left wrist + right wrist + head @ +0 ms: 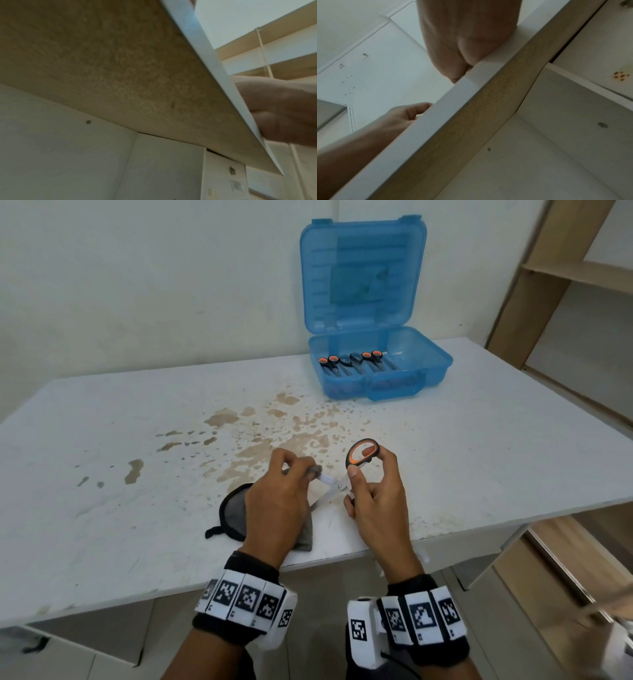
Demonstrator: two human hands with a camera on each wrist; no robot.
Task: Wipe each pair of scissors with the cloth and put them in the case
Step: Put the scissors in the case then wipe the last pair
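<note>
My right hand (371, 491) grips a pair of scissors (346, 474) with orange and black handles near the table's front edge, blades spread open and pointing left. My left hand (281, 494) pinches the grey cloth (310, 474) around one blade; the rest of the cloth hangs under the palm to the table. The open blue case (380, 368) stands at the back right with three pairs of scissors (352, 362) lying inside. In both wrist views the table's underside hides the fingers; only the heel of my right hand (467, 37) and my left hand (407, 113) show.
The white table (137, 440) has brown stains in its middle. A black-edged part of the cloth (233, 511) lies left of my left hand. Wooden shelves (582, 268) stand at the right. The case lid (363, 272) stands upright against the wall.
</note>
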